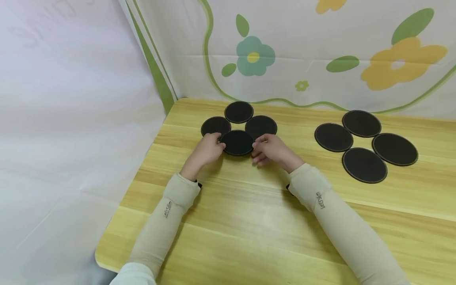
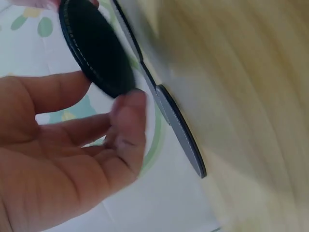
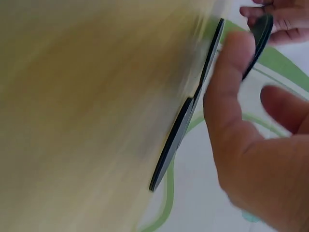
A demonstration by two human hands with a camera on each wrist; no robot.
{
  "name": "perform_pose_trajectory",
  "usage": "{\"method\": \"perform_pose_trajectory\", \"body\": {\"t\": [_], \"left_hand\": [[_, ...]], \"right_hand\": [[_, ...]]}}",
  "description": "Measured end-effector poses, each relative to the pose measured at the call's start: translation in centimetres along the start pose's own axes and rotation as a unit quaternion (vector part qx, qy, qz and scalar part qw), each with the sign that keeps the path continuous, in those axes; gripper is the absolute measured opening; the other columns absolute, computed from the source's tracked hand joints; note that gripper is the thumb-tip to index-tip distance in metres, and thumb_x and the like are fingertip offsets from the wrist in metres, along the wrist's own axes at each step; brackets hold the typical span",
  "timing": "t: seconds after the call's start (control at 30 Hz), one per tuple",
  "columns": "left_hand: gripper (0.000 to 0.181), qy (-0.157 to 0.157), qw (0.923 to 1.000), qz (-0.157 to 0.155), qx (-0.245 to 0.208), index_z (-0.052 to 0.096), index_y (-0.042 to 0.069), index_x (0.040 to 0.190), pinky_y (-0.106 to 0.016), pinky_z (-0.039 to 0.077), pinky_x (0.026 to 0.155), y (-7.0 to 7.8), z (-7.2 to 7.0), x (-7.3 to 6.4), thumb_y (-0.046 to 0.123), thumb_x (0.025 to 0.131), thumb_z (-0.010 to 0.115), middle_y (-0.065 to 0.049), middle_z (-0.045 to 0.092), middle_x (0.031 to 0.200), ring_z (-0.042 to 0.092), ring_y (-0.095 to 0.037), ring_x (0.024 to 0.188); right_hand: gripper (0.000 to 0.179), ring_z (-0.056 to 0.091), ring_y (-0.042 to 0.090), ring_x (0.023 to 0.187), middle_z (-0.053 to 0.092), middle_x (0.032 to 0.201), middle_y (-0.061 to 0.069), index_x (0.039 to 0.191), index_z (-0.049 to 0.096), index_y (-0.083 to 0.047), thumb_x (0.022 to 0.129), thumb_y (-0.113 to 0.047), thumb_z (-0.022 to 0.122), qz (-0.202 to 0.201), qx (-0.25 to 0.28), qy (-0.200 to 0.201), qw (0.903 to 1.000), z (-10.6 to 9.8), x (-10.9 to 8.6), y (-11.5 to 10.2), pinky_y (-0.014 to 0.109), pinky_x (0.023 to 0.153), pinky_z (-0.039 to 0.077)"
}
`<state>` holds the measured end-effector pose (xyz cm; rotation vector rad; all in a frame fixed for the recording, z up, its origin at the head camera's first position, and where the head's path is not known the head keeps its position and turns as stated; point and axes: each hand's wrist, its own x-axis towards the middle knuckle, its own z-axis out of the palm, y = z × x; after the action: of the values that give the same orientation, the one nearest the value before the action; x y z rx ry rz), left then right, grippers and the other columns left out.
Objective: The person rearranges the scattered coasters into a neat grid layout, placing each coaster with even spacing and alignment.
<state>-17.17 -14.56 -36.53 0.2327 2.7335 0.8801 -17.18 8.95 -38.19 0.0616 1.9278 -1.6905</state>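
Pinching the disc at opposite edges, both hands hold it above the table. It lies right of the left hand and left of the right hand. Three discs rest beyond the hands. Forearms extend forward, converging.

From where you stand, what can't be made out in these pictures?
Head view: near rim of the leftmost disc, partly behind the left grip.
Head view: top orange flower, cut off above.
Right wrist view: whether the right grip touches the held disc; its fingertip is blurred.
Left wrist view: right grip, mostly cut off above.
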Motion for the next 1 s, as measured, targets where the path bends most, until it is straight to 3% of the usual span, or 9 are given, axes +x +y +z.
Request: {"method": "perform_pose_trajectory", "body": {"t": [0.07,0.17,0.27,0.37,0.5,0.67,0.87,1.0], "left_hand": [[0.045,0.015,0.9991,0.010,-0.038,0.050,-0.011,0.141,-0.037,0.044,0.083,-0.1,-0.2,0.1,0.009,0.102,0.056,-0.006,0.049,0.078,0.050,-0.023,0.074],[0.043,0.019,0.9961,0.009,-0.086,0.053,-0.009,0.140,-0.033,0.043,0.078,-0.4,-0.3,0.0,0.006,0.099,0.057,-0.005,0.049,0.083,0.052,-0.022,0.077],[0.048,0.004,0.9900,-0.018,-0.140,0.048,-0.005,0.147,-0.033,0.051,0.077,-0.8,-0.3,-0.3,0.007,0.101,0.056,-0.008,0.058,0.088,0.063,-0.026,0.081],[0.051,-0.023,0.9863,-0.040,-0.159,0.043,-0.003,0.151,-0.038,0.057,0.076,-1.2,-0.2,-0.7,0.008,0.102,0.055,-0.013,0.066,0.090,0.069,-0.031,0.081],[0.048,-0.066,0.9880,-0.050,-0.130,0.046,-0.004,0.148,-0.037,0.059,0.072,-1.6,-0.1,-1.1,0.010,0.103,0.056,-0.015,0.069,0.085,0.069,-0.028,0.075],[0.029,-0.127,0.9885,-0.045,-0.068,0.058,-0.002,0.127,-0.032,0.057,0.065,-2.2,0.2,-1.2,0.015,0.104,0.056,-0.012,0.064,0.080,0.065,-0.022,0.068],[0.054,-0.150,0.9873,-0.049,0.016,0.040,-0.007,0.148,-0.031,0.055,0.063,-1.4,0.3,-1.6,0.020,0.104,0.057,-0.012,0.062,0.085,0.065,-0.022,0.065],[0.062,-0.150,0.9865,-0.055,0.036,0.031,-0.007,0.154,-0.030,0.053,0.061,-1.3,0.3,-1.7,0.022,0.105,0.057,-0.019,0.064,0.109,0.065,-0.021,0.064]], "right_hand": [[0.027,0.071,0.025,0.069,0.065,0.097,0.023,0.126,0.043,0.004,0.105,-0.010,0.054,-0.013,0.026,0.029,0.9992,0.3,0.1,-0.3,0.036,0.065,0.060],[0.032,0.069,0.022,0.062,0.066,0.086,0.021,0.131,0.039,0.003,0.104,-0.005,0.054,-0.032,0.051,0.047,0.9971,0.8,0.2,-0.7,0.034,0.062,0.060],[0.047,0.068,0.022,0.058,0.066,0.084,0.023,0.146,0.033,0.001,0.103,-0.002,0.053,-0.028,0.036,0.029,0.9985,1.3,0.2,-0.9,0.032,0.059,0.059],[0.060,0.067,0.021,0.057,0.067,0.086,0.026,0.158,0.025,-0.004,0.104,0.000,0.051,-0.008,-0.005,-0.003,1.0000,1.7,0.1,-0.8,0.031,0.058,0.058],[0.065,0.065,0.019,0.055,0.067,0.083,0.024,0.161,0.019,-0.006,0.104,0.000,0.048,0.017,-0.054,-0.031,0.9979,2.2,0.5,-0.4,0.032,0.056,0.058],[0.068,0.064,0.019,0.052,0.065,0.076,0.019,0.163,0.014,-0.006,0.103,0.002,0.046,0.027,-0.117,-0.049,0.9916,3.3,1.0,0.2,0.034,0.053,0.058],[0.070,0.065,0.022,0.053,0.065,0.076,0.019,0.163,0.013,-0.009,0.102,0.002,0.046,0.028,-0.166,-0.050,0.9845,4.0,1.3,0.2,0.035,0.052,0.058],[0.070,0.065,0.022,0.052,0.065,0.074,0.018,0.163,0.016,-0.010,0.101,0.002,0.047,0.027,-0.174,-0.044,0.9834,4.3,1.4,0.3,0.035,0.052,0.057]]}}
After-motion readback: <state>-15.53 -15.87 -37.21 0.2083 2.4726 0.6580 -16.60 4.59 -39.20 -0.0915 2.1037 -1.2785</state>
